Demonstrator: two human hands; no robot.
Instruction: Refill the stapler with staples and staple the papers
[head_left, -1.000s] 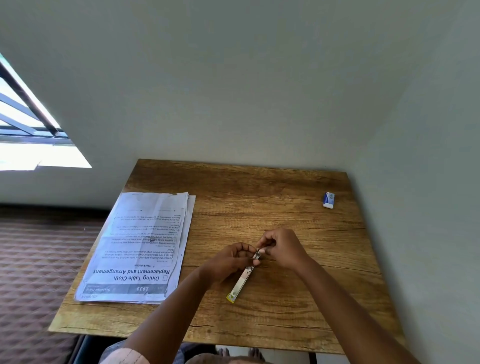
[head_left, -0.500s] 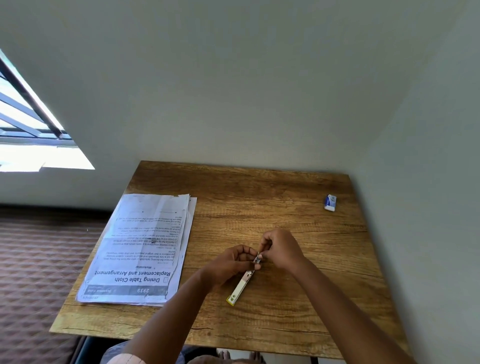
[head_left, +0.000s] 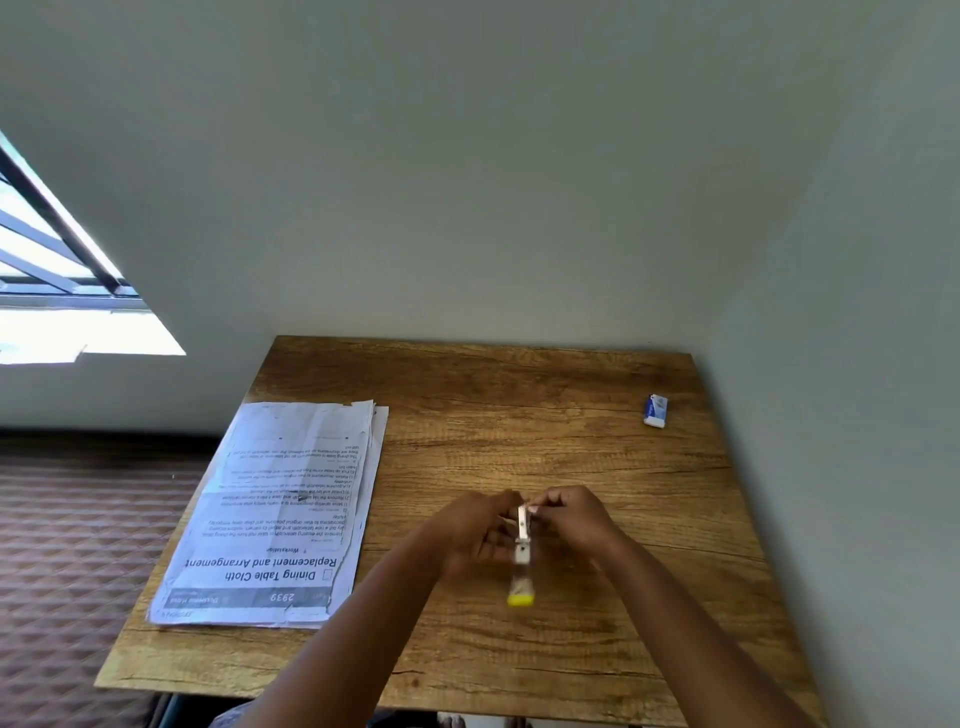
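Bare forearms, no sleeves; both hands (head_left: 524, 530) bare, no gloves.

Left hand (head_left: 475, 535) and right hand (head_left: 571, 517) meet fingertip to fingertip (both blurred).

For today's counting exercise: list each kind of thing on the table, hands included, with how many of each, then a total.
Hands: 2, left and right
Stapler: 1
Paper stack: 1
Small box: 1
Total: 5
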